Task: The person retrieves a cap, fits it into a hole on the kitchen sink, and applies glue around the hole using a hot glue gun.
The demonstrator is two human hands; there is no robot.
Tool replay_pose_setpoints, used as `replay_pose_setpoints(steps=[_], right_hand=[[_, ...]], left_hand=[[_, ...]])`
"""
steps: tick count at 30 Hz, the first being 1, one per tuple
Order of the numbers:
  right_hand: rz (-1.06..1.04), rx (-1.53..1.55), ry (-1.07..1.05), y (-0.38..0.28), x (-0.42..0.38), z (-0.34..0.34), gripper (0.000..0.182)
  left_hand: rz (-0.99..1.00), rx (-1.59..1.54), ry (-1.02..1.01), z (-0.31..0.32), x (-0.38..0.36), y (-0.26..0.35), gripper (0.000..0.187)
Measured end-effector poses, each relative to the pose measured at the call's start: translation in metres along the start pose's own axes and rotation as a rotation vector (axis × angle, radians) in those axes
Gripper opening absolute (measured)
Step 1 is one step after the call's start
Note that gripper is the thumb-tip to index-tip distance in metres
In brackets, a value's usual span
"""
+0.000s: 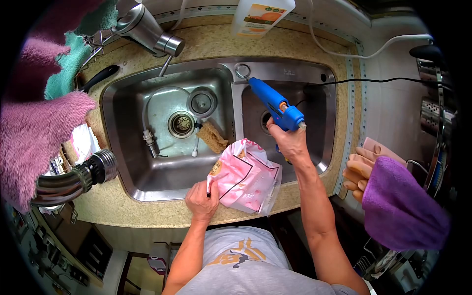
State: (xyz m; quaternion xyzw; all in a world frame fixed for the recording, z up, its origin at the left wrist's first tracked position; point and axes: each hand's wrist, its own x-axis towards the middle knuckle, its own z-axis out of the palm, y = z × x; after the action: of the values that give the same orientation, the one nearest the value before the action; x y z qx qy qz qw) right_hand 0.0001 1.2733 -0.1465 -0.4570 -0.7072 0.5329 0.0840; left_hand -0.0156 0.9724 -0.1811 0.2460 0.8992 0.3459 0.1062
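My right hand (pixel 290 142) is closed around the handle of a blue glue gun (pixel 275 101), held over the right basin. Its nozzle points at a round metal ring (pixel 242 71) in the sink's back rim, and the tip overlaps the ring's edge. A glue stick end shows at the gun's rear. My left hand (pixel 201 199) grips the edge of a pink and white plastic bag (pixel 243 172) at the sink's front rim. A sponge-like brown thing (pixel 211 137) lies beside the bag in the left basin.
The left basin (pixel 167 174) holds a soap pump (pixel 151 143) with a clear tube and a round metal strainer (pixel 201 102). A faucet (pixel 152 34) stands back left. A black cord (pixel 373 80) runs to the right. A purple cloth (pixel 403 206) and gloves (pixel 356 172) hang at right.
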Motion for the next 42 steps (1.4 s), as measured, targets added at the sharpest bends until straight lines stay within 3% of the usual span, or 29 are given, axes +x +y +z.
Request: replay_pose_setpoints(steps=[16, 30, 37, 39, 42], right_hand=[[-0.041, 0.059, 0.016, 0.01, 0.004, 0.001, 0.012], [0.155, 0.105, -0.027, -0.01, 0.006, -0.006, 0.011], [0.141, 0.239, -0.079, -0.02, 0.012, -0.012, 0.007], [0.201, 0.237, -0.146, -0.018, 0.016, -0.017, 0.028], [0.207, 0.235, -0.168, -0.016, 0.02, -0.02, 0.039]], left_hand=[[0.002, 0.003, -0.007, -0.001, 0.0, 0.0, 0.015], [-0.008, 0.007, -0.004, 0.0, -0.001, 0.001, 0.016], [-0.001, 0.007, -0.006, -0.002, 0.001, 0.003, 0.014], [0.004, 0.007, -0.009, -0.002, 0.001, 0.002, 0.014], [0.002, 0.008, -0.007, -0.002, 0.002, 0.003, 0.014]])
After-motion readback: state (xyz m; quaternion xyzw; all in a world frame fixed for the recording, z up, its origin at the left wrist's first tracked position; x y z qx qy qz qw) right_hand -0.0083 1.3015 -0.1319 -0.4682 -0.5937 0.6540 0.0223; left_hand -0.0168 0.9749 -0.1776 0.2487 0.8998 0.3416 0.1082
